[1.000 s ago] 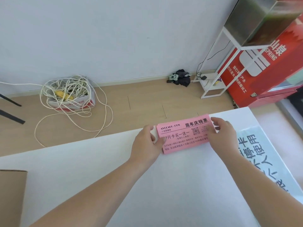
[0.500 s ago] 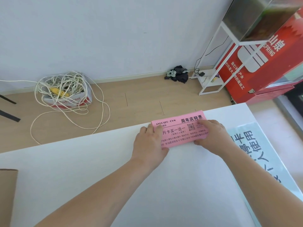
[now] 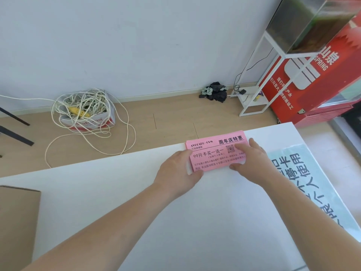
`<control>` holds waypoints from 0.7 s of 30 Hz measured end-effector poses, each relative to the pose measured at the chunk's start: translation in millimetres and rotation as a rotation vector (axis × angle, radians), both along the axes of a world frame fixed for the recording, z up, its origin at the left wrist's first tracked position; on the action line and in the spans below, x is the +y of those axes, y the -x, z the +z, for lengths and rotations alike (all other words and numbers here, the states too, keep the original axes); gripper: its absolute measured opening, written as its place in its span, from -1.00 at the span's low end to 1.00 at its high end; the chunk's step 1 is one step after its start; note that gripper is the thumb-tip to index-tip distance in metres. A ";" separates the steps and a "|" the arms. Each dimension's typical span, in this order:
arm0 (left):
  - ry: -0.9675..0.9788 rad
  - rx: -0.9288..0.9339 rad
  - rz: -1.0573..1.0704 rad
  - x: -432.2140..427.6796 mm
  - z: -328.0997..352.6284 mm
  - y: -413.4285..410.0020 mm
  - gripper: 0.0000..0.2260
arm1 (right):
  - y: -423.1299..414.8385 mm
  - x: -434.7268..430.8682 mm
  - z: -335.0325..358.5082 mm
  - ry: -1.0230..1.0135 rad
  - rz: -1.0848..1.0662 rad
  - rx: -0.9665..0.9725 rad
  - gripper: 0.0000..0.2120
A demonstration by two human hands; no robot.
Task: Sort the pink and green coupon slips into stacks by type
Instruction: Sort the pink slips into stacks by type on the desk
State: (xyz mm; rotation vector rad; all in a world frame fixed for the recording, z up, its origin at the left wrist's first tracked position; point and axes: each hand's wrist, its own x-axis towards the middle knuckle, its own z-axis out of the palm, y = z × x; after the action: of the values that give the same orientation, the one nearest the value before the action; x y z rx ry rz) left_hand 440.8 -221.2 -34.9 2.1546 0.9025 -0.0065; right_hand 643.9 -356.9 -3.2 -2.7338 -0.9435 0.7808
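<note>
**Two hands clasp one pink stack at the table's far edge**

One pink stack (image 3: 213, 153) of coupon slips sits at the far edge of the white table (image 3: 136, 202), right of the middle, with its far long side reaching just past that edge. The top slip faces up, with black print and a small square code near its right end. Edges of the slips beneath show along the far side and the left end. Whether the stack lies flat on the table or is held just above it cannot be told.

The left hand (image 3: 178, 169) grasps the stack's left end, with its fingers over the far side and its thumb curled along the near edge. The right hand (image 3: 253, 157) grasps the right end, with its fingers laid on top beside the code and its thumb against the near edge. Both forearms reach in from the near edge.

Just right of the right hand, a pale printed sheet (image 3: 312, 182) with large black characters runs along the table's right edge. A cardboard box (image 3: 17, 222) stands at the left edge, partly cut off.

Beyond the table, on the wooden floor, a carton (image 3: 97, 120) holds a tangle of white cable (image 3: 86, 106) that spills around it. A dark cloth bundle (image 3: 214, 92) lies by the wall, beside a white metal stand (image 3: 252, 106) carrying a glass tank (image 3: 304, 22). A red cabinet (image 3: 320, 79) stands behind the stand.
</note>
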 end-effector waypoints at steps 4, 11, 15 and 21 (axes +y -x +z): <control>0.111 -0.055 0.073 -8.1 21.9 53.8 -0.50 | 49.1 15.8 25.0 -0.130 0.057 0.010 -0.43; 0.321 -0.187 0.267 -14.5 71.4 176.0 -0.78 | 199.1 59.9 58.4 -0.296 0.228 0.267 -0.66; 0.273 -0.268 0.441 3.2 103.9 270.1 -0.80 | 291.0 94.3 72.8 -0.407 0.288 0.372 -0.78; 0.219 -0.358 0.701 11.4 135.7 423.6 -0.82 | 437.7 127.4 91.2 -0.639 0.400 0.511 -0.86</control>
State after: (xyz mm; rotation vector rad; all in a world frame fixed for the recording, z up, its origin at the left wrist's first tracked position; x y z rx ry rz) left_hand 17.1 -209.8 100.8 1.4818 1.3157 0.5798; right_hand 206.3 -229.6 88.0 -1.7165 -1.3329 0.9609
